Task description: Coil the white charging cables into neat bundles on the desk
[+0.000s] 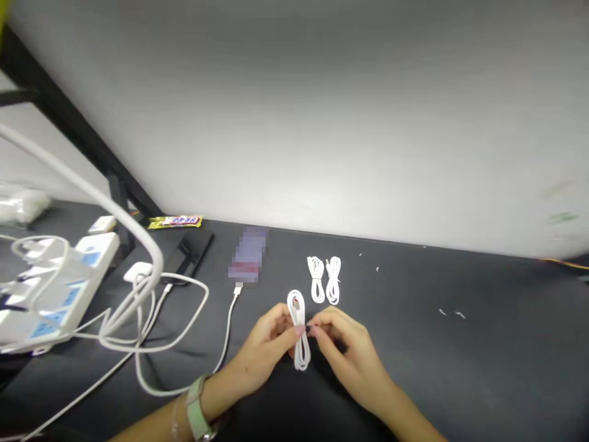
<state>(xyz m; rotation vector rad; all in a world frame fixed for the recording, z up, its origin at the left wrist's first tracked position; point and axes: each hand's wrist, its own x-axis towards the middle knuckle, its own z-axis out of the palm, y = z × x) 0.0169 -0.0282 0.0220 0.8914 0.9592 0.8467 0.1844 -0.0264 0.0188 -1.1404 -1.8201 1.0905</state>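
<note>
A coiled white cable point(302, 350) is held in the grip of the left hand point(262, 355), its middle partly covered by the thumb; the other fingers are mostly hidden behind it. Just right of that grip, a small dark piece point(308, 329), hardly distinguishable, is pinched by the right hand point(352, 353). Beyond the grip, two white cable bundles point(334, 282) are seen on the worktop point(414, 294). Far left, a power strip point(101, 248) is cut off.

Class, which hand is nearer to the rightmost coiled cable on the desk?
Right. The right hand is just on the person's side of that coiled cable; the left hand is farther off, to its near left.
</note>
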